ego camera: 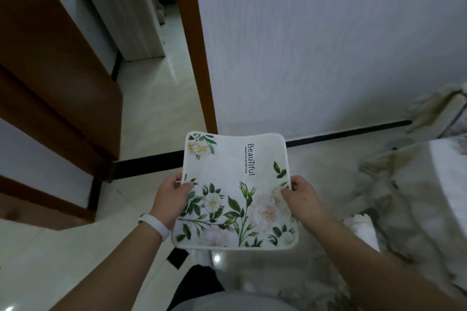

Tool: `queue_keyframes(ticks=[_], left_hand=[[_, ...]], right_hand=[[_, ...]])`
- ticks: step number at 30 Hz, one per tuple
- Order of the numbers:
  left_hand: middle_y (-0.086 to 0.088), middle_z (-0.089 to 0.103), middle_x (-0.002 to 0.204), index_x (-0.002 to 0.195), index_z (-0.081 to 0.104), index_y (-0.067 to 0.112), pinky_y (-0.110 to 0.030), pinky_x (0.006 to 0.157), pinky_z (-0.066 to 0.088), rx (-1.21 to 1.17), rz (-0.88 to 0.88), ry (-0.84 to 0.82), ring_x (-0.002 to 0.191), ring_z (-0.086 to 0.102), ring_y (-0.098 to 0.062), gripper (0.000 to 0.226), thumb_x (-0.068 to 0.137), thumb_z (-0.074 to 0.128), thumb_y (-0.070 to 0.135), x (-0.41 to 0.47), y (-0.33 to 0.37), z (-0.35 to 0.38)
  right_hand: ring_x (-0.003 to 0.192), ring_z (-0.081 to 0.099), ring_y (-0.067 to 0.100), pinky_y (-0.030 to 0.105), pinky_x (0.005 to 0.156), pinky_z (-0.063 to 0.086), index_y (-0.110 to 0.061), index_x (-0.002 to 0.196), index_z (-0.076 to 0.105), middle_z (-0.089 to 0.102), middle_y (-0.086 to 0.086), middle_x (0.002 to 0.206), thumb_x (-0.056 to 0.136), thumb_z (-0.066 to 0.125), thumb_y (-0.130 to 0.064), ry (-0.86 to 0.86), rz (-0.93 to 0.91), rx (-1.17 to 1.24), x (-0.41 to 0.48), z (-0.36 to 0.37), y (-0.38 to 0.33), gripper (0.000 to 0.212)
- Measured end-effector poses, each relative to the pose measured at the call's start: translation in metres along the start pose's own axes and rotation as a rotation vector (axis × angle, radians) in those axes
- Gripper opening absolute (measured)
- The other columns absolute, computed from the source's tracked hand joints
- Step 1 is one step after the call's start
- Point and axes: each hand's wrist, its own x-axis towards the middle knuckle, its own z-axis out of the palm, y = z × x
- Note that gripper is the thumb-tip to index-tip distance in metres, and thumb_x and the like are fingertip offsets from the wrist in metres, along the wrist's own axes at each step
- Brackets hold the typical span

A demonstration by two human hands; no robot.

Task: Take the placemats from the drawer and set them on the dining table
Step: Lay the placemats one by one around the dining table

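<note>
A white placemat (227, 171) with green leaves, pale flowers and the word "Beautiful" is held flat in front of me, above the floor. My left hand (171, 199) grips its left edge, thumb on top and fingers underneath; a white band sits on that wrist. My right hand (302, 197) pinches the right edge the same way. I cannot tell whether more than one mat is in the stack. No drawer or dining table is in view.
A brown open door (58, 63) stands at the left, beside a doorway with a brown frame (199, 63) leading to a room with a wooden cabinet (129, 20). A white wall (328, 45) faces me. Pale cloth-covered furniture (417, 197) fills the right. Glossy floor tiles lie below.
</note>
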Motion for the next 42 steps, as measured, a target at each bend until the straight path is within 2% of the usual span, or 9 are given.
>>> queue_keyframes(ticks=[4, 10, 16, 19, 22, 25, 30, 35, 42], left_hand=[[-0.012, 0.072, 0.092, 0.092, 0.065, 0.016, -0.042, 0.076, 0.057, 0.019, -0.010, -0.106, 0.080, 0.070, -0.030, 0.009, 0.089, 0.062, 0.008, 0.048, 0.024, 0.043], [-0.008, 0.073, 0.093, 0.097, 0.064, 0.018, -0.042, 0.075, 0.058, 0.045, -0.003, -0.324, 0.081, 0.071, -0.028, 0.010, 0.091, 0.061, 0.011, 0.132, 0.078, 0.108], [-0.018, 0.070, 0.096, 0.102, 0.061, 0.010, -0.048, 0.075, 0.058, 0.061, 0.007, -0.565, 0.083, 0.070, -0.037, 0.009, 0.094, 0.059, 0.009, 0.207, 0.147, 0.158], [-0.022, 0.070, 0.098, 0.100, 0.062, 0.010, -0.056, 0.080, 0.056, 0.106, 0.043, -0.656, 0.085, 0.069, -0.040, 0.008, 0.093, 0.060, 0.009, 0.232, 0.173, 0.195], [-0.022, 0.070, 0.099, 0.101, 0.063, 0.010, -0.056, 0.078, 0.057, 0.142, 0.076, -0.743, 0.083, 0.070, -0.040, 0.009, 0.092, 0.060, 0.009, 0.239, 0.191, 0.236], [-0.022, 0.071, 0.098, 0.104, 0.062, 0.009, -0.057, 0.077, 0.056, 0.191, 0.082, -0.844, 0.083, 0.070, -0.041, 0.012, 0.092, 0.060, 0.010, 0.236, 0.203, 0.277], [-0.019, 0.071, 0.093, 0.100, 0.062, 0.009, -0.044, 0.069, 0.057, 0.263, 0.072, -0.939, 0.078, 0.070, -0.037, 0.008, 0.093, 0.058, 0.008, 0.224, 0.212, 0.357], [-0.015, 0.073, 0.088, 0.098, 0.061, 0.007, -0.036, 0.060, 0.057, 0.363, 0.086, -1.036, 0.072, 0.071, -0.030, 0.008, 0.093, 0.058, 0.002, 0.206, 0.217, 0.440], [-0.019, 0.073, 0.096, 0.105, 0.061, 0.002, -0.039, 0.065, 0.057, 0.535, 0.125, -1.122, 0.081, 0.071, -0.034, 0.012, 0.093, 0.057, 0.002, 0.176, 0.247, 0.579]], right_hand=[[0.082, 0.068, 0.023, 0.041, 0.074, 0.059, -0.019, 0.097, 0.061, 0.069, 0.004, 0.092, 0.088, 0.056, -0.014, 0.119, 0.075, 0.042, 0.030, -0.017, -0.001, 0.011], [0.067, 0.060, 0.016, 0.024, 0.051, 0.045, -0.014, 0.096, 0.060, 0.065, 0.006, 0.083, 0.092, 0.053, -0.007, 0.279, 0.148, 0.056, 0.082, -0.037, -0.032, 0.010], [0.078, 0.070, 0.023, 0.044, 0.072, 0.061, -0.023, 0.096, 0.064, 0.072, 0.002, 0.088, 0.089, 0.059, -0.018, 0.491, 0.207, 0.148, 0.122, -0.066, -0.069, 0.010], [0.080, 0.068, 0.021, 0.035, 0.065, 0.057, -0.024, 0.096, 0.060, 0.069, 0.002, 0.091, 0.090, 0.059, -0.018, 0.591, 0.234, 0.185, 0.131, -0.083, -0.077, 0.008], [0.079, 0.068, 0.021, 0.031, 0.062, 0.055, -0.020, 0.104, 0.061, 0.069, 0.002, 0.093, 0.091, 0.058, -0.017, 0.684, 0.267, 0.228, 0.134, -0.103, -0.076, 0.013], [0.080, 0.068, 0.022, 0.039, 0.070, 0.059, -0.021, 0.101, 0.061, 0.069, 0.003, 0.093, 0.091, 0.059, -0.018, 0.764, 0.313, 0.255, 0.134, -0.127, -0.070, 0.011], [0.082, 0.069, 0.024, 0.044, 0.075, 0.060, -0.019, 0.107, 0.062, 0.070, 0.004, 0.096, 0.092, 0.059, -0.019, 0.860, 0.392, 0.344, 0.139, -0.170, -0.041, 0.015], [0.076, 0.064, 0.022, 0.028, 0.055, 0.049, -0.016, 0.099, 0.061, 0.067, 0.005, 0.091, 0.091, 0.058, -0.018, 0.939, 0.472, 0.372, 0.158, -0.226, 0.005, 0.008], [0.079, 0.064, 0.023, 0.039, 0.071, 0.056, -0.019, 0.099, 0.062, 0.066, 0.002, 0.091, 0.089, 0.056, -0.015, 1.003, 0.526, 0.469, 0.190, -0.328, 0.057, 0.012]])
